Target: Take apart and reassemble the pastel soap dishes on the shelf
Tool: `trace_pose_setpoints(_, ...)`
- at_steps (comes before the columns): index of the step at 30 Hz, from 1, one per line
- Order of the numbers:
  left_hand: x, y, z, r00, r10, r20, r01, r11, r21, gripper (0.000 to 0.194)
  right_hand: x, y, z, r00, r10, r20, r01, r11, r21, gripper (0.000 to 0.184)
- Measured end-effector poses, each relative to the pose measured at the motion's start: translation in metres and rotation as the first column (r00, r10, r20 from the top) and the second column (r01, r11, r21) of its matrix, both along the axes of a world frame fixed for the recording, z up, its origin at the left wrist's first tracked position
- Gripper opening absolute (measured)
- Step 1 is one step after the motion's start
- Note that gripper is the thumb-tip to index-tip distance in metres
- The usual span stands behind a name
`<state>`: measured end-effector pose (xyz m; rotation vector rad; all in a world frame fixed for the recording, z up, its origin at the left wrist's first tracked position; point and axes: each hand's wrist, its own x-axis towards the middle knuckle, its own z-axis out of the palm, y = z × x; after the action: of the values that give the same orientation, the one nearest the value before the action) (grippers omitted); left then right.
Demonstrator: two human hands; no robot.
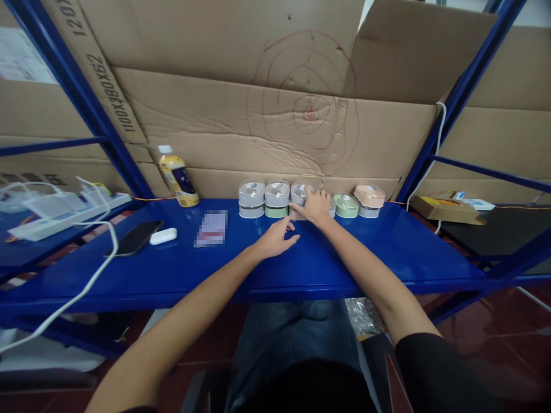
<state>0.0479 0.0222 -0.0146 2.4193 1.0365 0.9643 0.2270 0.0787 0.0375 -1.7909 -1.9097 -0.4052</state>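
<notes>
A row of small round lidded containers runs along the back of the blue table, several of them stacked in twos. My right hand (316, 207) is closed around a grey container (299, 192) on the third stack from the left, thumb at its front and fingers over its side. That hand partly hides the containers behind it. My left hand (275, 238) is just in front of the row, fingers apart and holding nothing. Left of the hands are two stacks, a grey one (252, 195) and one with a green base (276, 198). To the right are a green container (346, 205) and a peach-topped stack (369, 199).
A blurred-out packet (212, 228), a white earbud case (163, 236) and a black phone (136, 237) lie on the table's left side. A yellow bottle (178, 176) stands by the cardboard backing (206, 126). A white cable (97, 275) crosses the left edge.
</notes>
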Motion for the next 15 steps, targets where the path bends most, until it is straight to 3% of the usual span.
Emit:
trace_pose_setpoints(7, -0.002, 0.002, 0.0, 0.999, 0.013, 0.033, -0.012, 1.0, -0.008, 0.043, 0.02, 0.0, 0.003, 0.952, 0.051, -0.301, -0.035, 0.998, 0.056, 0.073)
trace_pose_setpoints(11, -0.005, 0.006, 0.004, 0.977, 0.077, 0.2, -0.071, 0.997, -0.039, 0.053, 0.055, -0.018, 0.015, 0.748, 0.283, -0.6, -0.181, 0.957, 0.227, 0.07)
trace_pose_setpoints(13, -0.007, 0.009, 0.006, 0.933, 0.096, 0.345, -0.055, 0.99, -0.127, 0.06, 0.074, -0.031, 0.018, 0.622, 0.429, -0.655, -0.337, 0.902, 0.27, 0.07)
trace_pose_setpoints(15, -0.01, 0.012, 0.008, 0.877, 0.09, 0.473, 0.032, 0.969, -0.243, 0.065, 0.09, -0.044, 0.017, 0.5, 0.519, -0.693, -0.528, 0.817, 0.23, 0.068)
